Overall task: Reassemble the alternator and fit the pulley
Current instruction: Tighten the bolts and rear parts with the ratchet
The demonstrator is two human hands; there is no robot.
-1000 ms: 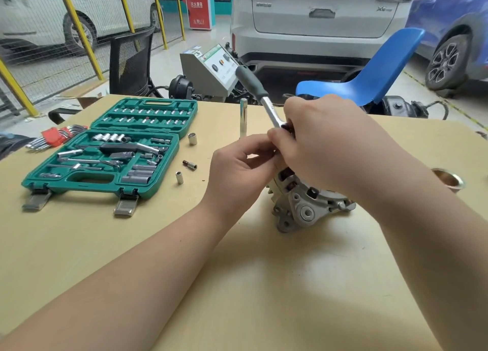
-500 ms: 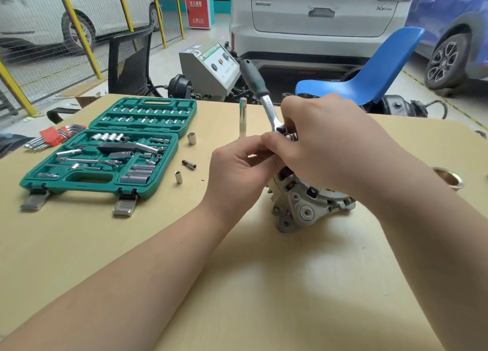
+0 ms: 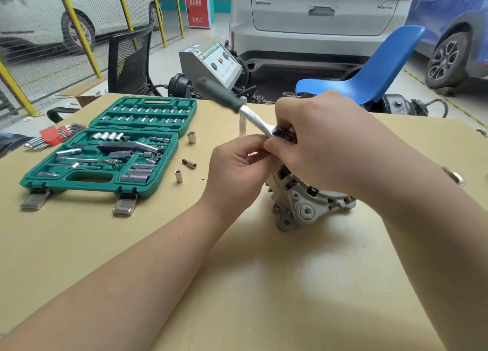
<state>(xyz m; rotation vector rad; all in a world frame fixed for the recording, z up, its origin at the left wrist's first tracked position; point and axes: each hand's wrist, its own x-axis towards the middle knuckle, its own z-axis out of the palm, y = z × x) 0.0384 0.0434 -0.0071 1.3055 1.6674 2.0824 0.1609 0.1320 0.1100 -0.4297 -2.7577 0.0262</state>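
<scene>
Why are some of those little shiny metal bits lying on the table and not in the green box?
Three small silver sockets and bits lie loose on the tan wooden table, just right of the open green plastic tool case. They look taken out for the job and could roll. Nothing looks spilled or broken.

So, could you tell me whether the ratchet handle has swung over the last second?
Yes. The ratchet handle has swung left, its grip crossing the upright socket extension on the table, while the right hand holds its head over the alternator.

Teal-green socket case [image 3: 105, 181] left of the left hand [image 3: 237, 171], silver-grey alternator [image 3: 303, 205] beneath the right hand [image 3: 324, 144], dark green ratchet handle [image 3: 219, 94], pale tan counter [image 3: 237, 284], red hex-key holder [image 3: 54, 135], blue chair [image 3: 369, 78]
</scene>
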